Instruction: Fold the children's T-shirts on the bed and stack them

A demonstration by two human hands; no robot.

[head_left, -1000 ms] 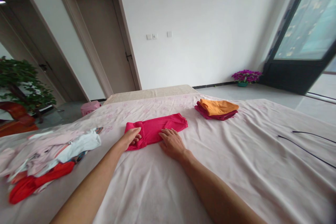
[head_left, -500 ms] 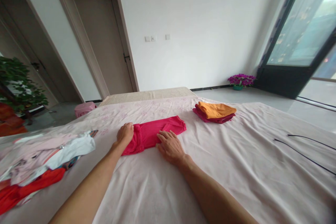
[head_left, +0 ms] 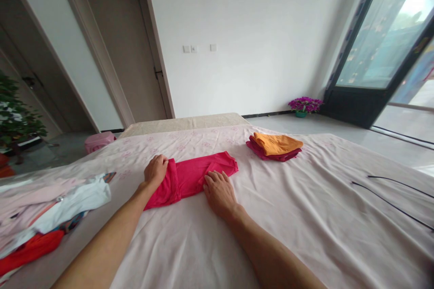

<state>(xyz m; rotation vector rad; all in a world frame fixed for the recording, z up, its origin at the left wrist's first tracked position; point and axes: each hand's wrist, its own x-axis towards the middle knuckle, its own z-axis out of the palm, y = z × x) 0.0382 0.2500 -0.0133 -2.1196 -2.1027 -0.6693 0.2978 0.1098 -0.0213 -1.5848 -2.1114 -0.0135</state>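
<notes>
A bright pink-red garment lies on the bed in a long, narrow folded strip. Its left end is doubled over into a thicker layer with a visible hem. My left hand is closed on that left end, fingers curled over the cloth and partly hidden. Farther right, my right hand rests flat on the strip's near edge, its fingers stretched out. To the right and beyond is a small folded stack, an orange garment on top of a dark red one.
A loose heap of clothes, white, pink and red, lies at the left. Two thin black rods show on the pale sheet at the right. Beyond the bed stand a pink stool and purple flowers in a pot.
My left hand has shifted slightly left along with the garment's left end, and the doubled part looks wider. My right hand stays on the strip. The view has turned a little.
</notes>
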